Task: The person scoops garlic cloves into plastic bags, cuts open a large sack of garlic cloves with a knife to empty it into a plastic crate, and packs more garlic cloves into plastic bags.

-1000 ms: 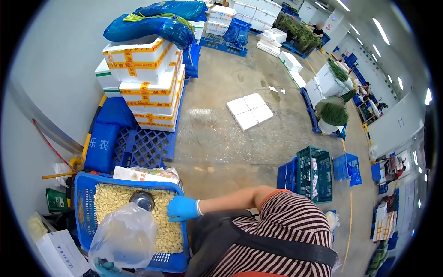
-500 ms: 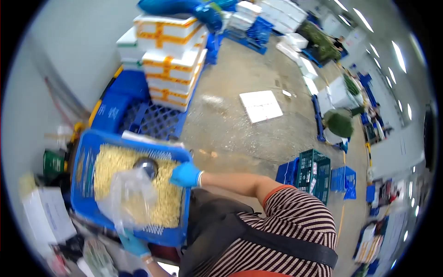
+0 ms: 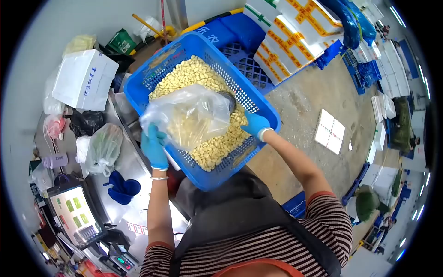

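Fingers (image 3: pixel 159 135) of left hand (image 3: pixel 154 147) grip one bag (image 3: pixel 194 115) over one basket (image 3: pixel 207 180)

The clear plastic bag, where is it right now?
In the head view, the clear plastic bag is just left of centre, over the pale pieces in the blue basket, its left edge at the blue-gloved left hand.

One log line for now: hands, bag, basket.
left hand: holding clear bag; right hand: at pale pieces; blue basket: holds pieces, metal bowl; bag: over pieces
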The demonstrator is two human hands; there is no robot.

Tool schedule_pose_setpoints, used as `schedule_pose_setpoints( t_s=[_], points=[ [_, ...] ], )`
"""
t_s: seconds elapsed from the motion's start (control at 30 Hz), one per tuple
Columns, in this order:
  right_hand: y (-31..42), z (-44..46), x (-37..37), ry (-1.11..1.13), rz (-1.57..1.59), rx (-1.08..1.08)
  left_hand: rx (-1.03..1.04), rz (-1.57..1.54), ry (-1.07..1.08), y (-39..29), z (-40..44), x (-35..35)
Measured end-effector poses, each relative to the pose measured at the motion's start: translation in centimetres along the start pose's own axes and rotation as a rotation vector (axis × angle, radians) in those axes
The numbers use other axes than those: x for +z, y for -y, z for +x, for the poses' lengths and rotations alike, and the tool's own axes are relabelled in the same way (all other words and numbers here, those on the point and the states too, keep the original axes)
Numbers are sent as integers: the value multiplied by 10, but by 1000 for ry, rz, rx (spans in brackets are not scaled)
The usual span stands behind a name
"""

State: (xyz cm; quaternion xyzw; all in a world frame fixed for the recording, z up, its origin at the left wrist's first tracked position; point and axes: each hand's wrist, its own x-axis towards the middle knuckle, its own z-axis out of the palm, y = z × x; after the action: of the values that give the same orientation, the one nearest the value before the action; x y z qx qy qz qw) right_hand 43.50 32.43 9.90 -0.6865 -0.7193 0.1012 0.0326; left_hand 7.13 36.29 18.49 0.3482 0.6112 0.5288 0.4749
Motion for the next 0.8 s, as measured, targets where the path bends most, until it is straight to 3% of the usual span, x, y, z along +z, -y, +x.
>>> schedule_pose_setpoints(
  t_s=[0.03, 0.13, 0.27, 0.3, 0.4, 0.57, 0.63, 0.7, 0.77, 0.8],
  points=[
    [3, 20, 12, -81, -63, -34, 80, -47, -63, -19, 5, 11],
    [3, 80, 52, -23, -472, -721, 90, -174, -34, -64, 46, 29],
    [-21, 140, 121, -113, -432, -938, 224, -190, -58, -118, 90, 71],
    [-15, 148, 126, -156, -348, -926, 240, -194, -43, -128, 100, 81],
    [12, 168, 104, 47, -435, -834, 288, -292, 59, -145, 127, 105],
    [44, 217, 59, 490, 79, -538, 346, -461, 129, -168, 134, 140],
    [63, 246, 55, 428, 317, -360, 311, -435, 181, -153, 132, 134],
    [100, 252, 69, 221, 542, -234, 249, -319, 162, -126, 119, 125],
    [130, 233, 88, 55, 716, -215, 173, -115, 104, -94, 98, 118],
    [135, 223, 91, 139, 725, -250, 97, -87, 88, -73, 93, 113]
  ],
)
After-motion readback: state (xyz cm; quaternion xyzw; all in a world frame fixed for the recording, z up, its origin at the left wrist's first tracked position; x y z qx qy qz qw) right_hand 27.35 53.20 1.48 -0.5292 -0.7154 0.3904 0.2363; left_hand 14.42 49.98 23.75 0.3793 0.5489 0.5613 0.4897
